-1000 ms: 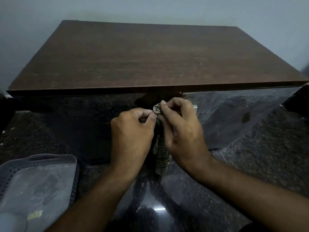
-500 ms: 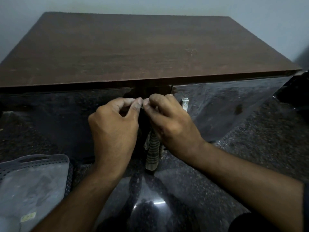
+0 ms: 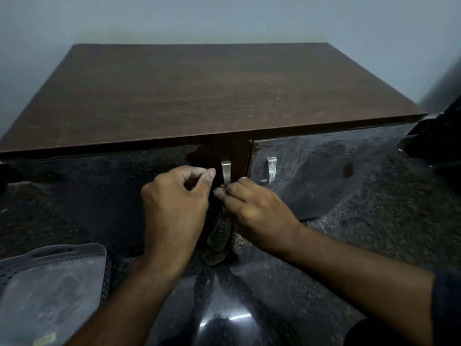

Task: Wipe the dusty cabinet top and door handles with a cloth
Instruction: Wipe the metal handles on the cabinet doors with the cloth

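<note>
A low cabinet with a dark brown wooden top (image 3: 199, 96) and two glossy black doors fills the view. Two metal handles sit near the middle: the left door handle (image 3: 225, 169) and the right door handle (image 3: 271, 168). A striped grey cloth (image 3: 219, 236) hangs down below the left handle. My right hand (image 3: 254, 208) pinches the cloth's upper end at the foot of that handle. My left hand (image 3: 174, 208) is closed just left of the handle, thumb and finger pinched together; whether it grips the cloth is hidden.
A grey perforated plastic tray (image 3: 50, 283) lies on the dark speckled floor (image 3: 374, 233) at the lower left. A dark object (image 3: 444, 136) stands to the right of the cabinet. A pale wall rises behind it.
Both hands have slid down the left handle with the cloth, baring its upper part. The camera has tilted, so the cabinet sits lower in view.
</note>
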{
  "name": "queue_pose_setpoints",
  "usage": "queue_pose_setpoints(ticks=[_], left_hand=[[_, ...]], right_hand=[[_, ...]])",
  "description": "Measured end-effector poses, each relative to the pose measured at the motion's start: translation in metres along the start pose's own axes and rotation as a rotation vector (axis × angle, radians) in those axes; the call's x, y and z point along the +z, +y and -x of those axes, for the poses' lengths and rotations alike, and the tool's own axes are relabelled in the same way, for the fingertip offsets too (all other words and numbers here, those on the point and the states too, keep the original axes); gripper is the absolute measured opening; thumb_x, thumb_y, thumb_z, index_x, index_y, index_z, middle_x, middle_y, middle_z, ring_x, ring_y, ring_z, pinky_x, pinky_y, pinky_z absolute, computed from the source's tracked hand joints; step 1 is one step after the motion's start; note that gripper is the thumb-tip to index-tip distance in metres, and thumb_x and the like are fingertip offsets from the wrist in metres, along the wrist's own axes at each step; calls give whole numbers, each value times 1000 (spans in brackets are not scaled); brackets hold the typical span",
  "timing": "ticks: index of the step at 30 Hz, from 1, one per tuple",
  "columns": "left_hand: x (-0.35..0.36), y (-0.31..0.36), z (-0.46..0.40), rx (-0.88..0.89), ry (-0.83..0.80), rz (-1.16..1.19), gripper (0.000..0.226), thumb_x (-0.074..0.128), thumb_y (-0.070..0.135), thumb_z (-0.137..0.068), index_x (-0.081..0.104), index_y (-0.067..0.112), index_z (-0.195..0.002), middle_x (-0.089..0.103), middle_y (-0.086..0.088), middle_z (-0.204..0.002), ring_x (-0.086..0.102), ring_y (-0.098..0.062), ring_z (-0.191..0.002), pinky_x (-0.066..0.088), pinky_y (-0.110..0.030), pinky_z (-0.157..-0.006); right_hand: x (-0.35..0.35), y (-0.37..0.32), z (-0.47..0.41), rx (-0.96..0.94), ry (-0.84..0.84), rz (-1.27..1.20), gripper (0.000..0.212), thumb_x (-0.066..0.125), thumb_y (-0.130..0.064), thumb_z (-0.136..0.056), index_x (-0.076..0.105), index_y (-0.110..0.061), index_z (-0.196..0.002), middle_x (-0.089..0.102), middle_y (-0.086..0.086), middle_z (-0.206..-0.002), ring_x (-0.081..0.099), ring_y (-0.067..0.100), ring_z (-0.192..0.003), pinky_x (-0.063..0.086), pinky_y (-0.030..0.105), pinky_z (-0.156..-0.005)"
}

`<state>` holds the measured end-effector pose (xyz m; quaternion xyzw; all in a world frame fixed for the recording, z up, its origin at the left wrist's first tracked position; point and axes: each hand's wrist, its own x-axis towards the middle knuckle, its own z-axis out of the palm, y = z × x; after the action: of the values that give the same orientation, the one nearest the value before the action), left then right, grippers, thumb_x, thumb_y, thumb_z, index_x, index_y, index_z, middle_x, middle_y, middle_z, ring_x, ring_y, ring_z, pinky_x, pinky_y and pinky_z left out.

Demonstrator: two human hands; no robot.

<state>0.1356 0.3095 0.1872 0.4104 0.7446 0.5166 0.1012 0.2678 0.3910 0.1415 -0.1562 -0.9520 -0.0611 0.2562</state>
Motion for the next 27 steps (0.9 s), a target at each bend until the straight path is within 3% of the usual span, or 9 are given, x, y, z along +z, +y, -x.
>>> queue_pose_setpoints(ticks=[8, 11, 14, 20, 23, 27], left_hand=[[5, 2, 2, 27, -47, 23, 6, 75, 28, -86, 79, 24, -86, 60, 27, -64, 58, 21, -65, 37, 1, -54], [7, 4, 4, 56, -66, 44, 4, 75, 25, -86, 78, 23, -87, 60, 28, -68, 58, 23, -69, 38, 2, -58], [5, 3, 5, 64, -79, 45, 4, 75, 23, -86, 78, 23, -88, 62, 27, -70, 59, 23, -71, 39, 2, -60], [9, 1, 5, 54, -105, 46, 6, 79, 21, -82, 78, 23, -88, 67, 22, -72, 64, 15, -73, 42, 1, -60], [9, 0, 5, 53, -93, 56, 6, 80, 21, -81, 79, 23, -87, 70, 19, -73, 66, 11, -72, 43, 0, -62], [13, -1, 6, 56, -96, 85, 7, 80, 20, -80, 79, 23, -86, 72, 16, -73, 68, 4, -69, 45, -2, -61]], right_hand=[[-29, 5, -12, 392, 382, -197, 7, 74, -4, -85, 76, -1, -92, 71, 10, -83, 68, 21, -74, 56, 34, -69], [-20, -3, -11, 457, 331, -268, 3, 74, -6, -85, 74, -4, -83, 68, 8, -77, 65, 18, -68, 55, 34, -61], [-11, -1, -5, 533, 272, -304, 12, 73, -12, -86, 72, -3, -78, 68, 7, -75, 64, 16, -65, 53, 34, -57], [-6, 5, -5, 561, 223, -321, 5, 76, -9, -82, 77, -5, -84, 71, 7, -77, 67, 16, -68, 56, 33, -62], [-28, 11, -13, 542, 384, -269, 3, 77, -9, -83, 77, -6, -83, 71, 5, -77, 65, 13, -67, 51, 23, -63], [-61, 31, -17, 480, 625, -67, 15, 73, -3, -86, 69, 2, -72, 66, 11, -72, 61, 20, -64, 49, 29, -60]])
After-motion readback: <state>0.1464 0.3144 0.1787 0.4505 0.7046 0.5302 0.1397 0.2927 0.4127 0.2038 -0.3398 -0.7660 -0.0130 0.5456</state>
